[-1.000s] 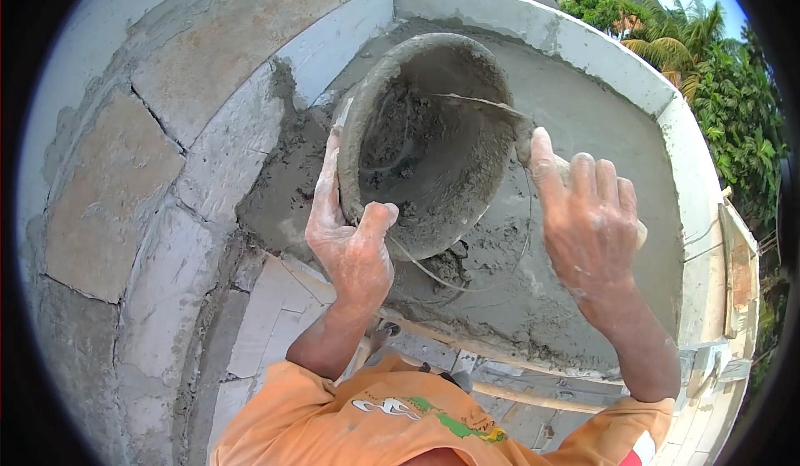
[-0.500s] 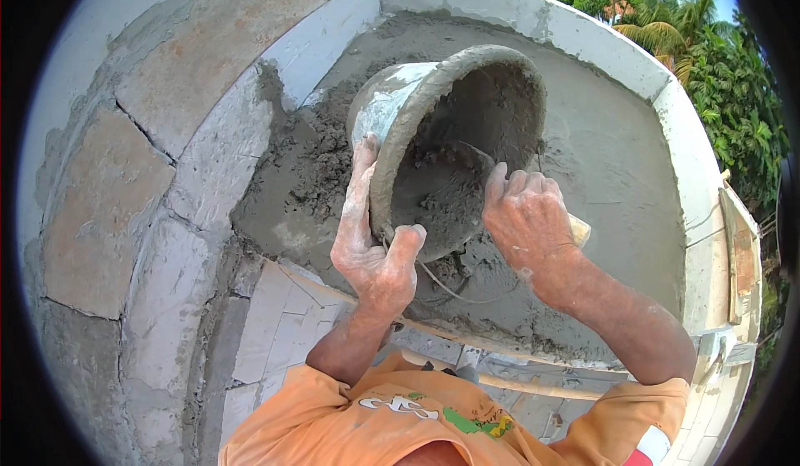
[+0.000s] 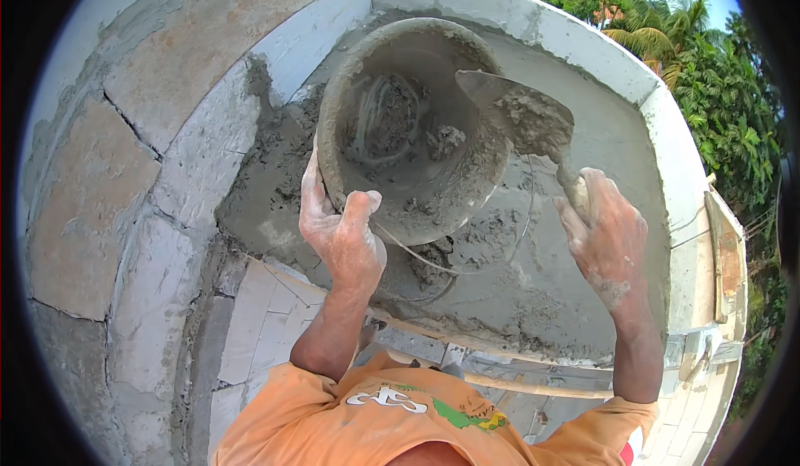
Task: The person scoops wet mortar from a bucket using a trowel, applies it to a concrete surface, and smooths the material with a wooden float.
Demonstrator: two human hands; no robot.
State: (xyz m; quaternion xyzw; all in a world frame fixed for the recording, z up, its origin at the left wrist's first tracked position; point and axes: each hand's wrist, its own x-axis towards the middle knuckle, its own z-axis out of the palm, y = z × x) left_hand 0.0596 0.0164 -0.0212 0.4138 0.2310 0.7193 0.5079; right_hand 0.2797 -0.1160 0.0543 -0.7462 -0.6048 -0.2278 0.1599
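Note:
My left hand grips the near rim of a grey, mortar-caked bucket, thumb over the edge, holding it tilted so its mouth faces me. Smears and a few lumps of wet mortar cling inside it. My right hand holds the handle of a trowel. Its mortar-coated blade reaches into the bucket's right rim. Below the bucket lies a bed of wet grey mortar spread over a flat ledge surface.
A block wall with rough mortar joints rises on the left. A pale concrete parapet runs along the back and right edge, with green trees beyond. A wire bucket handle hangs over the wet mortar.
The bucket has been turned more toward me. My right hand came out of the bucket to its right side and now holds the trowel, blade at the rim.

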